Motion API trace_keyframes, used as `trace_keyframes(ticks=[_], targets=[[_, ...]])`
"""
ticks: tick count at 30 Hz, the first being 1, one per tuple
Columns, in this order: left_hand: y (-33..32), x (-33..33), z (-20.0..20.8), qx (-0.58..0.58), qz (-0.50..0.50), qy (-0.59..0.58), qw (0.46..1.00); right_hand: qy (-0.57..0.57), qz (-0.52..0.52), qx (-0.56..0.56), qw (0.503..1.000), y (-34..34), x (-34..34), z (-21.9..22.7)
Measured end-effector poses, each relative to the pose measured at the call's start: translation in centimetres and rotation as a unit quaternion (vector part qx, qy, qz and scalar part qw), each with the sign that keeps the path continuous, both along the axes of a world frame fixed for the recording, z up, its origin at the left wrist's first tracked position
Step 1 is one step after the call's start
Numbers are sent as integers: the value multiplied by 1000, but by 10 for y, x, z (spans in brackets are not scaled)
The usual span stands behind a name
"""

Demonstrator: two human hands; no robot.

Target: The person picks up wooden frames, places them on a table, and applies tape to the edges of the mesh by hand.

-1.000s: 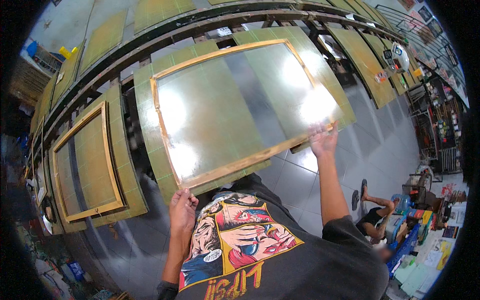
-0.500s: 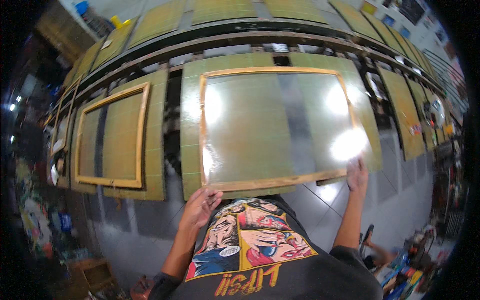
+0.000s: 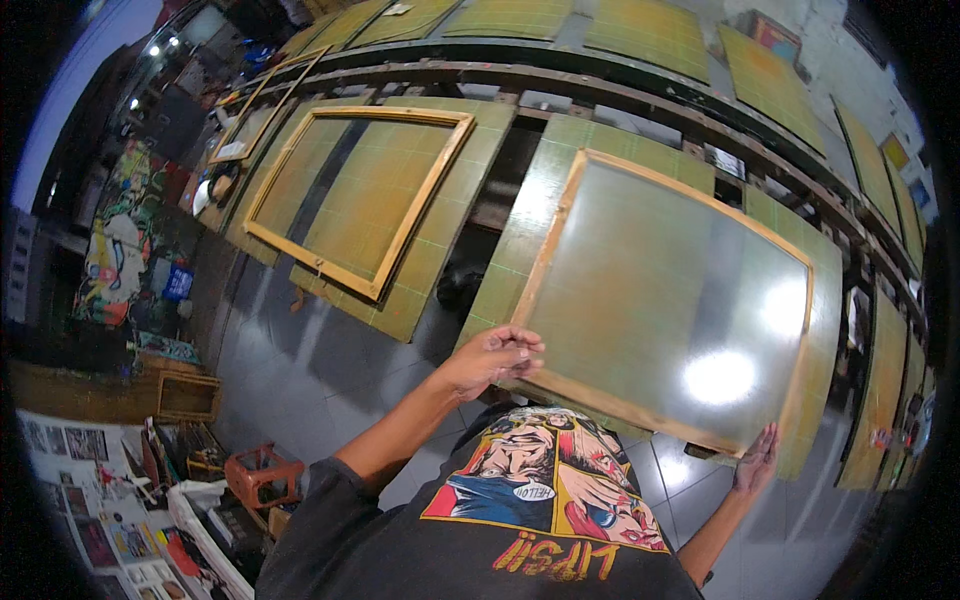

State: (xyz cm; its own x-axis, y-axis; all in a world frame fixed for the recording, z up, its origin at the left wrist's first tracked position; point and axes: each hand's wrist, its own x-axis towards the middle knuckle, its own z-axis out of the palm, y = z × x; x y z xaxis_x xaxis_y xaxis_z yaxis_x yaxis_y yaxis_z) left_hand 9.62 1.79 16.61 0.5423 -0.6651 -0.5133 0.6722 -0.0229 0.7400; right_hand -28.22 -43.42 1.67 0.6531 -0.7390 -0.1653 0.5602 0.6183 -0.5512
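Observation:
A large screen with a wooden frame (image 3: 655, 412) and pale, translucent mesh lies over greenish-yellow boards (image 3: 490, 300) in front of me. A dark strip shows through its mesh, and lamps glare on its right side. My left hand (image 3: 492, 360) is at the near left corner, fingers curled and pressed together, covering that corner. At the near right corner, my right hand (image 3: 758, 460) has its fingers along the frame's outer edge. Its grip is partly hidden. To the left, a second wooden-framed screen (image 3: 400, 240) rests on another board (image 3: 455, 215).
A long dark rail (image 3: 600, 85) runs behind the boards, with more boards (image 3: 645, 38) beyond it. Gaps separate the boards. Grey floor tiles (image 3: 330, 400) lie below. A red plastic stool (image 3: 265, 475) and assorted clutter stand at the lower left.
My view has swung left, so the boards and screens appear farther right and tilted. Both hands are still at the large screen's near corners. The stool and clutter show more fully.

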Motion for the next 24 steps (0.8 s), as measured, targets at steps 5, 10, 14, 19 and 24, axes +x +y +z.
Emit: trace_keyframes(ticks=[5,10,14,19,24], targets=[[-2,0,14,-64,26,6,998,64,-78,44,994,1,3,16],[25,0,23,-73,40,-14,996,9,-30,-36,999,6,4,31],[86,2,38,-102,57,-45,992,-54,33,-93,994,44,35,66],[138,11,61,-166,97,-60,980,160,-117,-125,972,113,136,153],[177,28,62,-195,153,-112,962,-2,28,-141,990,71,179,128]])
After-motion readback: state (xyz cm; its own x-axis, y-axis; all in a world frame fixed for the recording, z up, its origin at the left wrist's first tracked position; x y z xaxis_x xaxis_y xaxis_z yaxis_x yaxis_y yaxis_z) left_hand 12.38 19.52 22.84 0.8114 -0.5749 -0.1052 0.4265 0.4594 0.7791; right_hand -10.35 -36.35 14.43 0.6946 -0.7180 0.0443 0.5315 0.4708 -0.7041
